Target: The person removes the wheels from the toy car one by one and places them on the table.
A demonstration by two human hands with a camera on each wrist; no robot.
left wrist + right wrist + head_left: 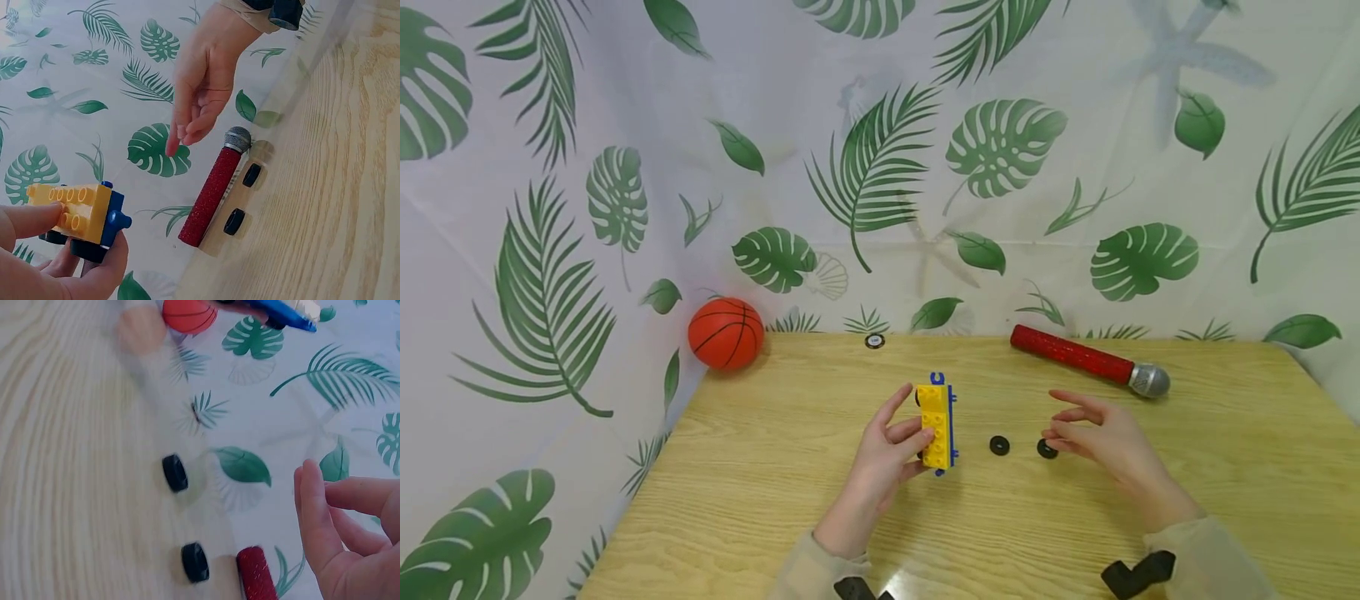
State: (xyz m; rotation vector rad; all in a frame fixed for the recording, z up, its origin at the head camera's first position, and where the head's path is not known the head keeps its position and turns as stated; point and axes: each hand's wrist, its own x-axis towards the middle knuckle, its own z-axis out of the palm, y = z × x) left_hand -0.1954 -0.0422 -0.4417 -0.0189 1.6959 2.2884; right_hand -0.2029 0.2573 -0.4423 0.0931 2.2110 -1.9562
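the left hand (pixel 880 457) has its grip round a yellow and blue toy car (pixel 935 427), thumb on the studs, held above the middle of the tabletop (pixel 760 467). fingers cover part of the car's left side, so i catch only bits of the black wheels fitted there; on its other side, blue pegs stick out bare. the right hand (pixel 1108 440) has a loose, empty grip. from the head view it partly hides the right-hand loose wheel (pixel 1045 454) and looks to touch it, but both wrist views show it raised clear of that and of the other loose wheel (pixel 999 452). a red glittery microphone (pixel 1071 353) lies slantwise near the far edge, towards the right corner. an orange-red ball (pixel 726 334) covers the far left corner; a small disc (pixel 875 341) lies by the far edge, its print unreadable. the tabletop's near edge is cut off.
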